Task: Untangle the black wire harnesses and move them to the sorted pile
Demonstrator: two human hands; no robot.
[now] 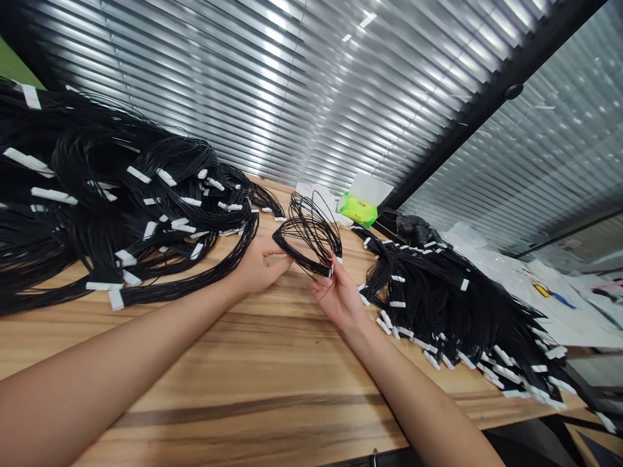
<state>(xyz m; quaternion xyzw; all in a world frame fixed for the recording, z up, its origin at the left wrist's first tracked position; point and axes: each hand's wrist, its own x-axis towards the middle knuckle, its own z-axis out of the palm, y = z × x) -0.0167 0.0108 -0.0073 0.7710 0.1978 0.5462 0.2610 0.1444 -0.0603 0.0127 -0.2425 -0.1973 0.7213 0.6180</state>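
A loose coil of thin black cable [311,235] is held up over the wooden table, its loops fanned out unevenly. My right hand [339,295] pinches the lower right of the coil, where a small white tag shows by the fingertips. On the coil's lower left side is my left hand [265,264], thumb and fingers closing on the strands; its fingertips are partly hidden. Close to my left hand lies a large heap of black cables [160,201] with white tags. To the right of my right hand is another pile of tagged black cables [448,305].
The wood-grain table [233,395] runs under both heaps. Behind the coil stand a green and white tissue pack [359,209] and some white paper. Metallic blinds [302,91] rise at the back. Farther right, a white surface [579,321] carries a yellow and blue tool [552,295].
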